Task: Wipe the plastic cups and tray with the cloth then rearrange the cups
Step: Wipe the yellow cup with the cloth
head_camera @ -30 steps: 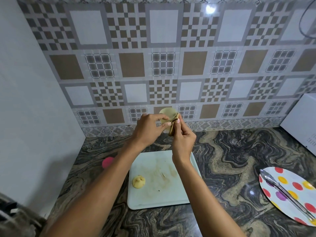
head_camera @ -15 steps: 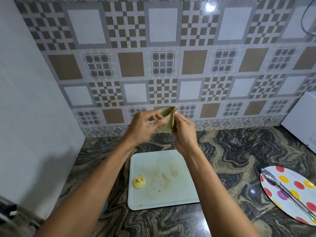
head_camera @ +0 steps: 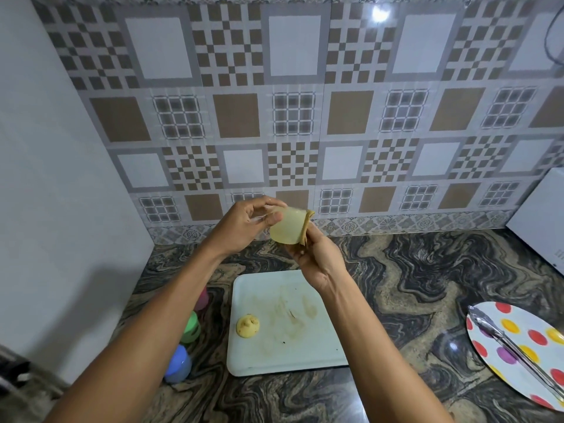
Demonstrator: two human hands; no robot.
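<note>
The cup (head_camera: 287, 225) is hanging sideways in the air over the bench (head_camera: 412, 285). The left hand (head_camera: 244, 227) is pinching one end with curled fingers, and the right hand (head_camera: 317, 257) is clamping the cloth (head_camera: 306, 222) against the other. Below, the stained tray (head_camera: 305, 355) is carrying a second cup (head_camera: 247, 326). A pink cup (head_camera: 202, 299), green cup (head_camera: 190, 326) and blue cup (head_camera: 178, 363) are lining its left side.

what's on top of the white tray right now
On the white plastic tray sit one small yellow plastic cup near its left edge and brownish smears across the middle. The right forearm covers its far right corner, so anything there is hidden.
</note>
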